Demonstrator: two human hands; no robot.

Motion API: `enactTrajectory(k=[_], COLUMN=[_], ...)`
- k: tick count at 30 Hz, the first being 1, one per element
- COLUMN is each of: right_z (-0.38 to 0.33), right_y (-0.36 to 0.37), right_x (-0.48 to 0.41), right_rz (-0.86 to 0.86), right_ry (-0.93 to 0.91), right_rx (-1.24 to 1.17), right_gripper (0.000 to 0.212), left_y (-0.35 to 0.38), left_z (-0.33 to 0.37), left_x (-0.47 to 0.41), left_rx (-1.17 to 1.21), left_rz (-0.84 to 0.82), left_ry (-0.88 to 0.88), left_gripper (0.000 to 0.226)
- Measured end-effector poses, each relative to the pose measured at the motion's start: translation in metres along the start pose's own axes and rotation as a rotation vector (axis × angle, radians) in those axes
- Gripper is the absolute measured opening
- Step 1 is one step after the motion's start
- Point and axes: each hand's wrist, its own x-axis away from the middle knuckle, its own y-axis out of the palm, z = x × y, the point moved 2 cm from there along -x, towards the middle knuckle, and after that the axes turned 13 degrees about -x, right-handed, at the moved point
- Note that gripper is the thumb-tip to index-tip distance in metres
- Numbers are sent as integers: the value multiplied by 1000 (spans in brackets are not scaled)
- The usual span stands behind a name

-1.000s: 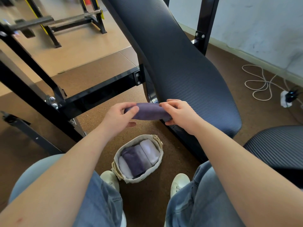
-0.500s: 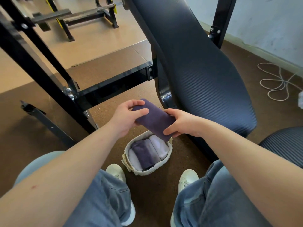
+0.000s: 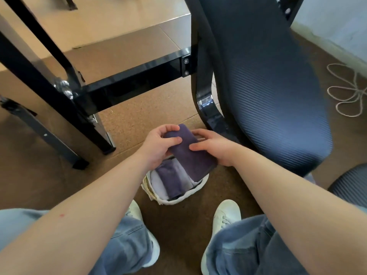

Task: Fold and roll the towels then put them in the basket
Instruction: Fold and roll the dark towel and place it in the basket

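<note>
Between both hands, a rolled dark purple towel (image 3: 190, 153) is held directly above the basket (image 3: 195, 192). Left hand (image 3: 158, 144): fingers (image 3: 170, 128) curl over the roll's far end, with the thumb pressed on its upper face, so the far end sits enclosed in a narrow grip. Right hand (image 3: 215, 148): the thumb lies flat on the roll's upper face at mid-length, and the remaining fingers wrap along its right side and underneath, closed against the cloth. The roll runs diagonally from the left fingertips down toward the right palm, tilted with its near end lowest. That near end sits just over the basket's right rim; contact cannot be confirmed. Below the fingers, the basket stands on the brown floor (image 3: 129, 124) and holds rolled towels side by side, pale lilac and purple. White shoes (image 3: 226, 215) flank the basket's near side.
</note>
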Motion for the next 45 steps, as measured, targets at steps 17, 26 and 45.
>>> enactTrajectory(k=[17, 26, 45], right_z=[118, 159, 166], right_y=[-5, 3, 3], right_x=[-120, -153, -148], right_rz=[212, 167, -174], right_ry=[58, 234, 52], right_rx=[386, 198, 1132], right_gripper=[47, 49, 96], left_y=[-10, -9, -4], left_z=[-160, -212, -219], left_x=[-63, -71, -63], left_rx=[-1197, -1575, -1780], left_rz=[-58, -283, -222], left_ry=[-78, -104, -11], left_gripper=[52, 118, 114])
